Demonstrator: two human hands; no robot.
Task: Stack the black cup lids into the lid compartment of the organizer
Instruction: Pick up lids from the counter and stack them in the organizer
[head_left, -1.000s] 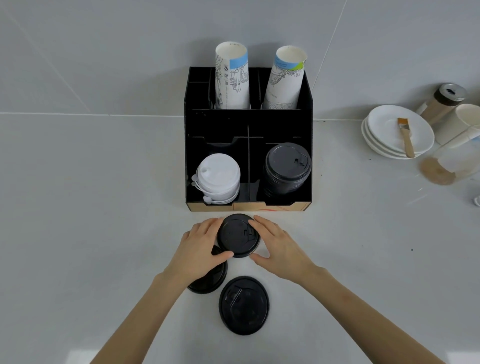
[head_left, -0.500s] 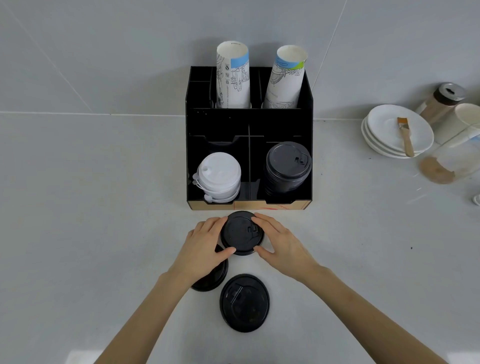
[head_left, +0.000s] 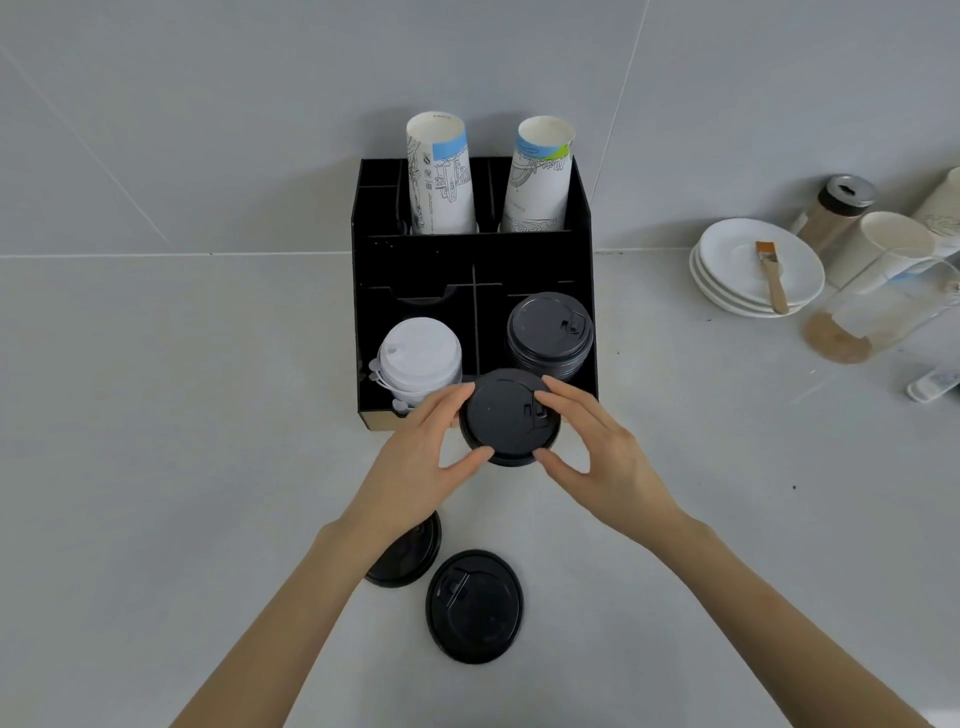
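Observation:
Both hands hold one black cup lid (head_left: 506, 418) by its rim, lifted in front of the black organizer (head_left: 415, 260). My left hand (head_left: 421, 457) grips its left side, my right hand (head_left: 602, 452) its right side. Just behind it, a stack of black lids (head_left: 549, 332) fills the organizer's front right compartment. A stack of white lids (head_left: 420, 358) fills the front left one. Two more black lids lie on the counter: one (head_left: 474, 605) fully visible near me, another (head_left: 410, 553) partly hidden under my left wrist.
Two stacks of paper cups (head_left: 441, 176) stand in the organizer's back compartments. At the right are stacked white plates (head_left: 727, 270) with a brush (head_left: 771, 275), a shaker jar (head_left: 836, 213), paper cups and a clear container (head_left: 883, 312).
Both hands have lifted the black lid off the counter and carried it forward, up to the organizer's front edge. The two lids on the counter have not moved.

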